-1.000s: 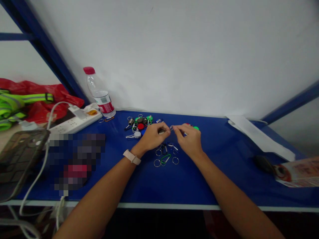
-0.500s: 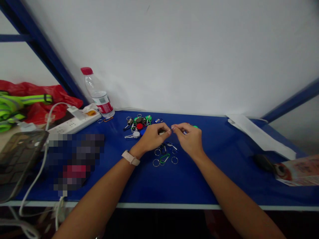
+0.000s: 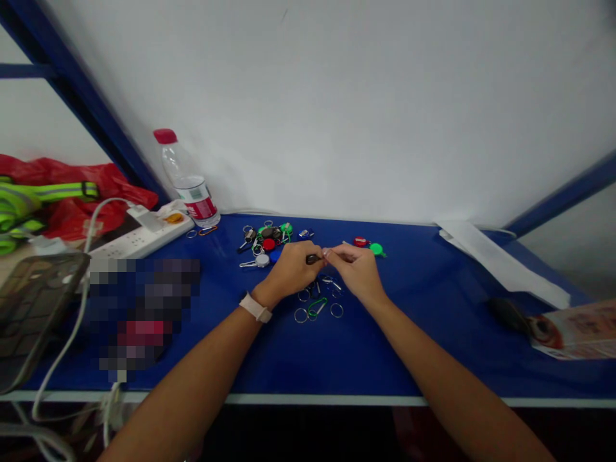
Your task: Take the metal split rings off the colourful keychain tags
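Observation:
My left hand (image 3: 292, 267) is closed on a small dark, rounded piece, perhaps a black badge reel (image 3: 312, 259), mostly hidden by the fingers. Against it my right hand (image 3: 357, 268) pinches with thumb and forefinger; what lies in that pinch is too small to make out. Just below the hands are a green carabiner (image 3: 317, 308), a loose key ring (image 3: 337, 310) and several other rings and clips. A pile of badge reels, with a red reel (image 3: 268, 244) and a silver reel (image 3: 262, 260), lies left of my left hand. Beyond my right hand rest another red reel (image 3: 359, 241) and a green reel (image 3: 376, 249).
A water bottle (image 3: 197, 199) stands at the back left by a white power strip (image 3: 129, 240). An orange carabiner (image 3: 208, 230) lies beside the bottle. Folded white paper (image 3: 505, 263) and a printed packet (image 3: 577, 328) are on the right of the blue table (image 3: 337, 366).
Both hands have shifted slightly left and turned. The dark piece in my left hand now shows more, and the red and green reels behind my right hand have come into view.

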`<control>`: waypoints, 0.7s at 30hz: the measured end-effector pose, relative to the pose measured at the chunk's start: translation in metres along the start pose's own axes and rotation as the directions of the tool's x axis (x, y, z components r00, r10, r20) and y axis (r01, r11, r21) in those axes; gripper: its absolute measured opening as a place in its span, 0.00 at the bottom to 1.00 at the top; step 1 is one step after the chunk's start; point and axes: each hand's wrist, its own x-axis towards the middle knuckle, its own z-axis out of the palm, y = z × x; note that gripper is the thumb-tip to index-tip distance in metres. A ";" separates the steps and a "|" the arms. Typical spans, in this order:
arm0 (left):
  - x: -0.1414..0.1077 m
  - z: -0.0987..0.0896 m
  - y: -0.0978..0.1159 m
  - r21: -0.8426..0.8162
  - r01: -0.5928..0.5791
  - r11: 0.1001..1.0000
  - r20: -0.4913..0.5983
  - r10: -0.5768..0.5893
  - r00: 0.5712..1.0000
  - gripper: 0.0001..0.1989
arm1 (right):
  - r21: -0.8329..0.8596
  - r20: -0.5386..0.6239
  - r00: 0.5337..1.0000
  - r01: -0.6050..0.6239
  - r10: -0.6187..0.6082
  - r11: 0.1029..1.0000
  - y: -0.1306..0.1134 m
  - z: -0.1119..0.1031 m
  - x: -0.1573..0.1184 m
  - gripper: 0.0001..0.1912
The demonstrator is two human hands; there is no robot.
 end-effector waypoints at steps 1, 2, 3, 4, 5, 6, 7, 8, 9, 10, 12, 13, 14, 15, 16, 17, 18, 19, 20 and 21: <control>0.000 -0.001 -0.001 0.007 0.002 1.000 -0.012 -0.002 1.000 0.08 | -0.075 -0.001 0.999 0.051 -0.051 0.996 0.000 -0.003 0.001 0.11; 0.001 -0.002 -0.002 0.008 0.011 1.000 -0.046 -0.011 0.999 0.07 | -0.137 0.001 0.995 0.095 -0.096 0.986 -0.001 -0.006 0.001 0.11; 0.001 -0.004 -0.004 0.012 0.029 1.000 -0.095 -0.028 0.995 0.06 | -0.186 0.018 0.992 0.129 -0.128 0.974 -0.003 -0.009 0.002 0.10; 0.003 -0.007 -0.007 0.019 0.054 0.998 -0.152 -0.050 0.987 0.05 | -0.222 0.060 0.988 0.152 -0.142 0.963 -0.004 -0.013 0.003 0.10; 0.004 -0.010 -0.010 0.033 0.081 0.996 -0.209 -0.073 0.975 0.05 | -0.249 0.130 0.982 0.166 -0.137 0.954 -0.006 -0.016 0.004 0.10; 0.005 -0.013 -0.013 0.043 0.109 0.993 -0.250 -0.095 0.964 0.05 | -0.269 0.222 0.968 0.176 -0.117 0.947 -0.008 -0.019 0.004 0.09; 0.007 -0.016 -0.015 0.042 0.134 0.990 -0.279 -0.117 0.953 0.05 | -0.284 0.327 0.942 0.180 -0.081 0.942 -0.010 -0.021 0.004 0.09; 0.007 -0.018 -0.018 0.033 0.153 0.988 -0.296 -0.137 0.945 0.05 | -0.291 0.426 0.904 0.173 -0.034 0.941 -0.012 -0.023 0.004 0.07; 0.008 -0.019 -0.019 0.018 0.162 0.987 -0.297 -0.150 0.943 0.06 | -0.290 0.509 0.861 0.155 0.015 0.944 -0.013 -0.024 0.003 0.06; 0.008 -0.019 -0.020 0.002 0.159 0.987 -0.286 -0.151 0.946 0.08 | -0.279 0.564 0.824 0.132 0.051 0.951 -0.013 -0.025 0.003 0.06; 0.007 -0.016 -0.019 -0.016 0.110 0.994 -0.224 -0.111 0.968 0.13 | -0.220 0.580 0.812 0.086 0.060 0.972 -0.012 -0.024 0.003 0.12; 0.006 -0.013 -0.017 -0.019 0.076 0.997 -0.180 -0.078 0.981 0.16 | -0.172 0.544 0.838 0.060 0.045 0.983 -0.010 -0.023 0.004 0.15; 0.004 -0.009 -0.015 -0.020 0.040 0.999 -0.128 -0.042 0.991 0.19 | -0.116 0.494 0.869 0.029 0.033 0.993 -0.007 -0.022 0.005 0.18; 0.002 -0.006 -0.013 -0.027 0.012 1.000 -0.080 -0.014 0.997 0.21 | -0.058 0.445 0.895 -0.007 0.032 0.998 -0.005 -0.020 0.005 0.19; 0.001 -0.002 -0.010 -0.037 -0.003 0.999 -0.038 0.001 0.999 0.23 | -0.009 0.410 0.911 -0.043 0.043 0.999 -0.002 -0.019 0.006 0.19; -0.001 0.001 -0.009 -0.051 -0.010 0.999 0.004 0.010 1.000 0.24 | 0.019 0.397 0.916 -0.074 0.060 0.997 0.001 -0.017 0.007 0.18; -0.002 0.004 -0.008 -0.061 0.001 0.998 0.029 0.001 1.000 0.27 | 0.024 0.400 0.913 -0.093 0.076 0.995 0.004 -0.017 0.007 0.17; -0.003 0.006 -0.008 -0.063 0.013 0.998 0.054 -0.009 0.999 0.30 | 0.010 0.405 0.911 -0.097 0.085 0.995 0.005 -0.017 0.008 0.15; -0.003 0.006 -0.009 -0.063 0.023 0.998 0.075 -0.019 0.997 0.33 | -0.017 0.401 0.911 -0.092 0.091 0.996 0.006 -0.018 0.009 0.14; -0.003 0.006 -0.011 -0.060 0.030 0.998 0.093 -0.024 0.995 0.34 | -0.052 0.388 0.917 -0.079 0.093 0.996 0.006 -0.021 0.010 0.14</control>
